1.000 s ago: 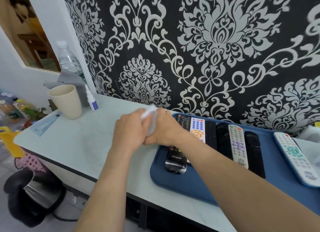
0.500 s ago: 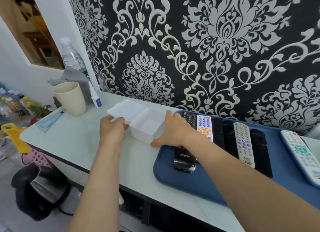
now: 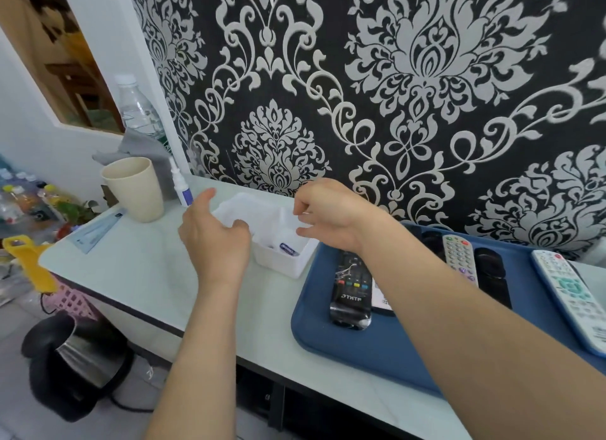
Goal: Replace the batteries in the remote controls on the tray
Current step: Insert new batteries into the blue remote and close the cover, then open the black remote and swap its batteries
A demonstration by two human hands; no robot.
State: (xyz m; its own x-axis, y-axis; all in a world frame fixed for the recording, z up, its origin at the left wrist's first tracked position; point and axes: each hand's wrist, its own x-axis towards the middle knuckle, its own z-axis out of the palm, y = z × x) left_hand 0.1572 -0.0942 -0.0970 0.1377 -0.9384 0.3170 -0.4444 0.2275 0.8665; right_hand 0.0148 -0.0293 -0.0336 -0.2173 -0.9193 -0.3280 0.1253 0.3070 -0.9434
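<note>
White plastic box (image 3: 282, 263) sits open on the counter (image 3: 137, 269), touching the left rim of the blue tray (image 3: 360, 351), its lid (image 3: 242, 206) thrown back toward the wall and one blue-wrapped battery (image 3: 288, 249) showing inside. The left hand (image 3: 213, 239) curls its fingers (image 3: 241, 226) at the box's near-left corner, though whether they grip it I cannot tell. The right hand (image 3: 331, 206) hovers over the opening with curled fingers (image 3: 303, 231), and any pinch is hidden. To do this step well, steady the light box with the left hand and lift batteries straight up, since it would slide easily. The remotes lie button side up on the tray, the black remote (image 3: 351, 292) nearest. The right forearm covers much of its neighbour. How many batteries the box holds is hidden.
</note>
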